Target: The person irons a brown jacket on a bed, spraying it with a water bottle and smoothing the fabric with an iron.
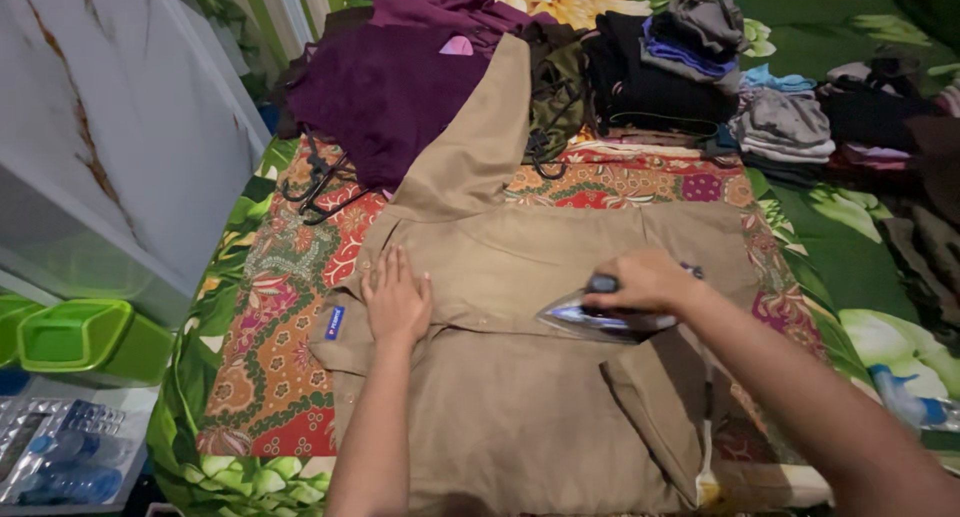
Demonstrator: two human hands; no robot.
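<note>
A tan long-sleeved shirt lies spread on a red patterned cloth, one sleeve reaching up toward the far piles. My left hand presses flat on the shirt near its left shoulder, fingers apart, just right of a small blue patch. My right hand grips the dark handle of a clothes iron, whose shiny soleplate rests on the middle of the shirt.
A purple garment and black hangers lie at the far left. Stacks of folded clothes line the back and right. Green plastic tubs and packed water bottles sit at the left by a white wall.
</note>
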